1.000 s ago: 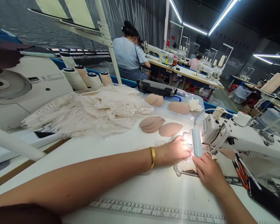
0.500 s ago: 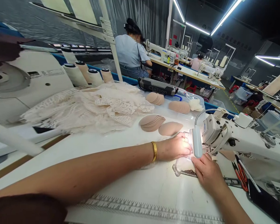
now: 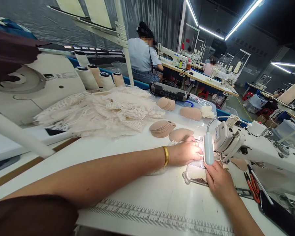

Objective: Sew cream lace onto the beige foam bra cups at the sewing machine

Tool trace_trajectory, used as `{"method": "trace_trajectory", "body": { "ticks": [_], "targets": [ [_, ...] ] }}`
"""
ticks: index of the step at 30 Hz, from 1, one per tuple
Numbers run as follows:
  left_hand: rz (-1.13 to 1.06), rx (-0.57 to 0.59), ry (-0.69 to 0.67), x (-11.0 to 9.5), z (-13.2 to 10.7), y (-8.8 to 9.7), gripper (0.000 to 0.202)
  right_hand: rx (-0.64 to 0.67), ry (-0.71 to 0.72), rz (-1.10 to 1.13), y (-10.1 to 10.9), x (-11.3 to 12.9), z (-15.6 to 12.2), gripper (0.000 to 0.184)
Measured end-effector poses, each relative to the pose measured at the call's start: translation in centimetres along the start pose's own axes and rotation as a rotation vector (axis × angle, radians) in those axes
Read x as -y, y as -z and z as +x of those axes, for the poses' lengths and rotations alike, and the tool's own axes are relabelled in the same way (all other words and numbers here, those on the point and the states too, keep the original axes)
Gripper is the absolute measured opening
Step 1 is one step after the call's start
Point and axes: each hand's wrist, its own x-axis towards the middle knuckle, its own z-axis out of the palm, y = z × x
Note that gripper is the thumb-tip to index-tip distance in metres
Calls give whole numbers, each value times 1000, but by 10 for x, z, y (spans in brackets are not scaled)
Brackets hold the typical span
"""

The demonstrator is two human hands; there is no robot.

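Note:
Under the sewing machine's lamp, my left hand (image 3: 185,152) bends its fingers down onto a piece of pale, thin fabric (image 3: 198,163), gripping it. A lacy edge of it shows beyond the knuckles. My right hand (image 3: 218,178) pinches the near edge of the same fabric beside the needle area; its fingertips are partly hidden behind the grey lamp (image 3: 208,149). The white sewing machine (image 3: 250,141) stands to the right, its needle out of sight. Near my left hand lie a single beige oval pad (image 3: 180,134) and a stack of beige pads (image 3: 162,128).
Cream lace (image 3: 108,111) is heaped at the left, before thread cones (image 3: 87,78). Further pads (image 3: 190,113) rest on a clear plastic lid. Orange-handled scissors (image 3: 253,186) and a black phone-like slab (image 3: 277,213) lie right. A ruler (image 3: 162,214) runs along the front edge. A co-worker (image 3: 144,57) sits beyond.
My left hand has shifted slightly and its fingers have bunched, with more pale fabric showing below and behind it. The right hand has barely moved. The whole view has swung a little left.

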Motion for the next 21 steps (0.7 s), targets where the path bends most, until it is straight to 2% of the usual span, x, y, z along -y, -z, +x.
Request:
{"method": "trace_trajectory", "body": {
  "ticks": [3,7,9,12,13,15,17,18,19,21],
  "targets": [
    [57,-20,-5,-4,5,-3,26,-8,-9,15,-1,-1,-1,28],
    [85,-67,123,-5,13,-5,25,-13,-57,137,3,3,-2,31],
    [93,-74,154,-7,10,3,26,10,-165,320,7,10,-1,28],
    [-56,-82,87,-29,-11,22,28,78,-476,810,11,29,4,24],
    [-177,-106,81,-42,-21,28,26,75,-588,989,12,37,7,31],
    [-482,-136,189,-77,-42,33,18,25,-756,1281,11,55,11,47],
    [-942,-59,456,-114,-58,29,34,-69,-841,1415,11,74,11,55],
    [-1249,33,597,-129,-62,26,39,-117,-862,1434,12,85,9,57],
    [-1501,4,734,-141,-64,22,48,-166,-874,1428,12,95,4,59],
    [-1792,-281,893,-152,-62,15,52,-238,-883,1362,13,114,-10,58]
  ]
}}
